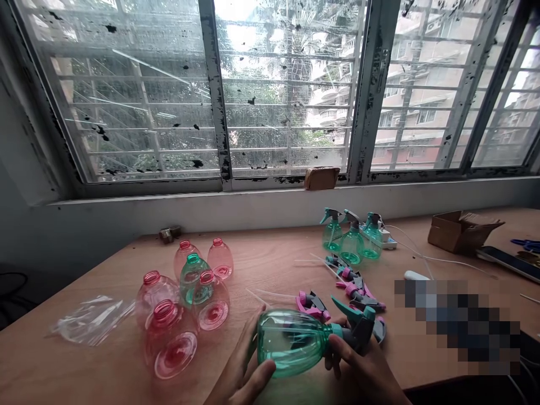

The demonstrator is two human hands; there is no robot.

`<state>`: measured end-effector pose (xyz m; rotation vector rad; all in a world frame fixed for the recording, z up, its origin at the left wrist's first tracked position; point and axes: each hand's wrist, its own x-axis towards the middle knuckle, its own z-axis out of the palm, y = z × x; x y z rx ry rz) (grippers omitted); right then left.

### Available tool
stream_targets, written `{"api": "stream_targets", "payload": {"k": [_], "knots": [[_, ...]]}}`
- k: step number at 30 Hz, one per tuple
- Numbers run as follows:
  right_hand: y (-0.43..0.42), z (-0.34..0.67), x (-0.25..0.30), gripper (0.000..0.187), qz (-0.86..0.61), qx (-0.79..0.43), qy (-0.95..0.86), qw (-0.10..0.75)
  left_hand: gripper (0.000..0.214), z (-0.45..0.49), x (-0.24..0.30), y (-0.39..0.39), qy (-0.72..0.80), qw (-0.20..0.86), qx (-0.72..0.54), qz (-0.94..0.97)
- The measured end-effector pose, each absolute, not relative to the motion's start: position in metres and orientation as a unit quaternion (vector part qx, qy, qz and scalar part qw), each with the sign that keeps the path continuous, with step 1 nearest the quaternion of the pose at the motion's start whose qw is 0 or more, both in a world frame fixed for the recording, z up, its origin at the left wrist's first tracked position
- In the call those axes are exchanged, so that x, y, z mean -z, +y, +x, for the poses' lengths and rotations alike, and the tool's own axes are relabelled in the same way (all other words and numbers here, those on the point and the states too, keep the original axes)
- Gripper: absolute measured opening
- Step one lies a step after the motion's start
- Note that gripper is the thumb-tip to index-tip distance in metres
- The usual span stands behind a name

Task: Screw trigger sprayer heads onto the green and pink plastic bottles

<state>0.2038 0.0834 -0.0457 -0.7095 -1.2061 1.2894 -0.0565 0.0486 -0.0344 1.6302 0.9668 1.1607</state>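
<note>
Lying on its side between both hands, the green spray bottle [291,343] hovers just above the near edge of the table [270,259]. The left hand [242,374] cups its round belly with thumb and fingers wrapped on it. The right hand [358,365] is closed about the neck, where the grey-and-teal trigger head [358,326] sits. It looks a light thing, thin clear plastic that would dent under a hard squeeze and is smooth enough to slip, so the neck and collar seem the surest place to hold. Nothing shows inside it but the thin dip tube.

Just beyond the grip lie loose pink trigger heads [314,305]. Left of the grip stands a cluster of pink bottles [171,337] with one uncapped green bottle [192,275] among them, all open-mouthed and apparently empty. Further left is a crumpled plastic bag [93,320]. Well beyond the grip, to the right, three capped green bottles [351,242] stand together, and farther right is an open cardboard box [459,230] whose contents I cannot make out.
</note>
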Motion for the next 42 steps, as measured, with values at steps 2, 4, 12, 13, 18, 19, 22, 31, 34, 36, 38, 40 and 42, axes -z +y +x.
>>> {"api": "stream_targets", "payload": {"k": [2, 4, 12, 13, 18, 19, 22, 31, 34, 36, 38, 40, 42], "knots": [[0.084, 0.204, 0.046, 0.041, -0.306, -0.549, -0.515, 0.583, 0.076, -0.054, 0.032, 0.045, 0.383, 0.432, -0.474, 0.664], [0.084, 0.205, 0.046, 0.041, -0.304, -0.552, -0.511, 0.585, 0.080, -0.051, 0.030, 0.041, 0.392, 0.409, -0.481, 0.669], [0.082, 0.204, 0.045, 0.043, -0.312, -0.547, -0.514, 0.583, 0.064, -0.051, 0.026, 0.045, 0.377, 0.483, -0.516, 0.598], [0.082, 0.204, 0.046, 0.043, -0.313, -0.546, -0.515, 0.582, 0.061, -0.051, 0.027, 0.046, 0.376, 0.475, -0.522, 0.600], [0.084, 0.204, 0.049, 0.039, -0.289, -0.563, -0.516, 0.578, 0.057, -0.051, 0.029, 0.042, 0.358, 0.374, -0.534, 0.668], [0.084, 0.205, 0.050, 0.038, -0.284, -0.565, -0.516, 0.578, 0.060, -0.051, 0.029, 0.041, 0.358, 0.359, -0.532, 0.679], [0.083, 0.205, 0.051, 0.039, -0.276, -0.569, -0.513, 0.581, 0.071, -0.053, 0.030, 0.040, 0.359, 0.354, -0.520, 0.690], [0.076, 0.205, 0.047, 0.045, -0.298, -0.554, -0.539, 0.560, 0.091, -0.057, 0.040, 0.057, 0.441, 0.457, -0.453, 0.626], [0.078, 0.206, 0.048, 0.043, -0.284, -0.564, -0.537, 0.559, 0.087, -0.056, 0.035, 0.051, 0.443, 0.464, -0.453, 0.619], [0.080, 0.207, 0.050, 0.040, -0.270, -0.576, -0.525, 0.565, 0.087, -0.054, 0.029, 0.045, 0.423, 0.480, -0.457, 0.618], [0.081, 0.207, 0.051, 0.039, -0.267, -0.583, -0.512, 0.572, 0.087, -0.054, 0.023, 0.039, 0.407, 0.458, -0.465, 0.639], [0.081, 0.207, 0.051, 0.038, -0.266, -0.581, -0.509, 0.577, 0.082, -0.053, 0.019, 0.035, 0.405, 0.408, -0.465, 0.673], [0.081, 0.207, 0.050, 0.038, -0.261, -0.576, -0.512, 0.582, 0.083, -0.053, 0.019, 0.036, 0.396, 0.404, -0.458, 0.686]]}}
